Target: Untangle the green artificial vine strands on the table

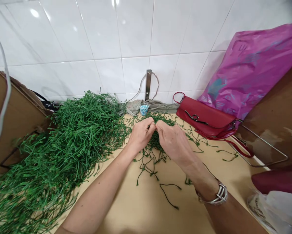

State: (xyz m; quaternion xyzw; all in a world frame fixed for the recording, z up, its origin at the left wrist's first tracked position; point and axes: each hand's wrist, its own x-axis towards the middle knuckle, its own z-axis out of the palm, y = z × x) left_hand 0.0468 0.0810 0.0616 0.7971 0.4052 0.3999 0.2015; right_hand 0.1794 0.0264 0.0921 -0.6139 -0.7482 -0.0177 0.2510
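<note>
My left hand (141, 134) and my right hand (173, 139) meet at the fingertips over a small pile of dark green cord-like strands (155, 146). Both are closed in a pinch, thumbs against bent forefingers. What lies between the fingertips is too small to make out. To the left spreads a big heap of brighter green thin strands (87, 130) with small forked or knotted ends. One loose strand (169, 196) lies by itself on the tan tabletop (136, 211) between my forearms. A silver bracelet (220, 195) circles my right wrist.
A red handbag (206, 118) and a pink plastic bag (262, 68) sit at the right. Cardboard boxes (11, 120) flank the left side, with a white cable (6, 81) hanging before them. A metal bracket (148, 84) stands against the tiled wall (136, 39).
</note>
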